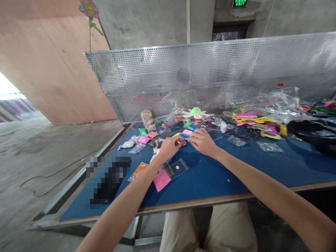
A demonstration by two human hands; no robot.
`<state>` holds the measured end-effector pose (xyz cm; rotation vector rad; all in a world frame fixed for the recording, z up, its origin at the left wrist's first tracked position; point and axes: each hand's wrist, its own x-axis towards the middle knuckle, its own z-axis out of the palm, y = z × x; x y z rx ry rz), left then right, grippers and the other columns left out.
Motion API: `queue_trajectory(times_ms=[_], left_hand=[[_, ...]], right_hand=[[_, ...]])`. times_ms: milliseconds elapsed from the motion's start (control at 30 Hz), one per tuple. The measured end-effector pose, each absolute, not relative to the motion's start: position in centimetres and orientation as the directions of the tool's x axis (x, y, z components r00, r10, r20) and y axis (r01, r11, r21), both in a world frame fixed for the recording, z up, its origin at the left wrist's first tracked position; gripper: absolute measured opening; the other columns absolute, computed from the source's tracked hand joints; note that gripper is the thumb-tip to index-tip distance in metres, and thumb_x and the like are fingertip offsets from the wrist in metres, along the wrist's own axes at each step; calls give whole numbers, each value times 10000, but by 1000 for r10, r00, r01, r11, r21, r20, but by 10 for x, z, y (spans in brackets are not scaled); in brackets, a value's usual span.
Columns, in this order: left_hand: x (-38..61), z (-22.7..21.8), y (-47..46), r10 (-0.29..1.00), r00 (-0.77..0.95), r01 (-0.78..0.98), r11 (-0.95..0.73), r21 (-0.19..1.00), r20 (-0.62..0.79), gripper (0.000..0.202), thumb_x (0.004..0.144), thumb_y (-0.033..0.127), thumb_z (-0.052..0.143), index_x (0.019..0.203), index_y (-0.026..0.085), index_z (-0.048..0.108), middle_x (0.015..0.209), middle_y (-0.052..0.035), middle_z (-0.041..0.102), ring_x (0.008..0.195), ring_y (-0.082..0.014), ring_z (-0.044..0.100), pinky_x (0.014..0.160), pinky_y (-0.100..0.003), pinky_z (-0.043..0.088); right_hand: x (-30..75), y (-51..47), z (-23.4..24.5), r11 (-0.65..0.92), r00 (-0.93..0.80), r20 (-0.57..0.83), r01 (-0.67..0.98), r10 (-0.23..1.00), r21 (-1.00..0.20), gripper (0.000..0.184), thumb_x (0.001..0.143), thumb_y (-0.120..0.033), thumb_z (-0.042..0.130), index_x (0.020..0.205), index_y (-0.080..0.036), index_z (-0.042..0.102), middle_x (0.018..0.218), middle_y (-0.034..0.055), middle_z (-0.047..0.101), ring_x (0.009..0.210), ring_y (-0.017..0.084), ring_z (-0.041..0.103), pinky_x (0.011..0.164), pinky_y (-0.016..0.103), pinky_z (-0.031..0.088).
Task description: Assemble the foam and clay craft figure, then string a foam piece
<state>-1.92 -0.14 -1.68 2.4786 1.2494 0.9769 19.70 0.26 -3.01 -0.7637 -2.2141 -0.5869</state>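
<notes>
My left hand [170, 146] and my right hand [203, 142] meet over the middle of the blue table [210, 178], fingertips pinched close together. Something small and dark shows between them, too small to name. Just behind the fingers lies a pink and blue piece [187, 132], partly covered by my right hand. Beneath my left forearm are a bright pink packet [162, 180] and an orange packet [140, 168]. Beside the pink one is a clear zip bag [181, 167] with a white dot. A doll-like figure with a green cap [196, 111] stands farther back.
Pink, green and orange packets lie left of my hands, near a white case [128, 144]. A blurred dark object [111, 180] rests at the left edge. Colourful foam cutouts [252, 120] and a black strap [309, 134] are on the right. Perforated metal panel [157, 77] stands behind.
</notes>
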Motion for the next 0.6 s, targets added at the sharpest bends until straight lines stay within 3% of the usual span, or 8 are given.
queue_trajectory(times_ms=[200,600], left_hand=[[-17,-18,-1,734,448,600,-670,437,510,133,905,272,591,957,220,701,860,-7,739,716,-138,670,704,-241,494],[-16,-21,-3,597,552,705,-707,55,582,140,921,267,562,927,186,675,808,-26,705,683,-140,636,651,-240,466]], right_hand=[[194,-3,-30,724,-502,768,686,398,73,213,962,-256,529,997,-231,738,932,49,726,934,219,561,866,391,375],[196,-2,-32,739,-498,761,673,417,35,199,941,-261,558,977,-217,749,875,53,720,892,219,575,835,379,410]])
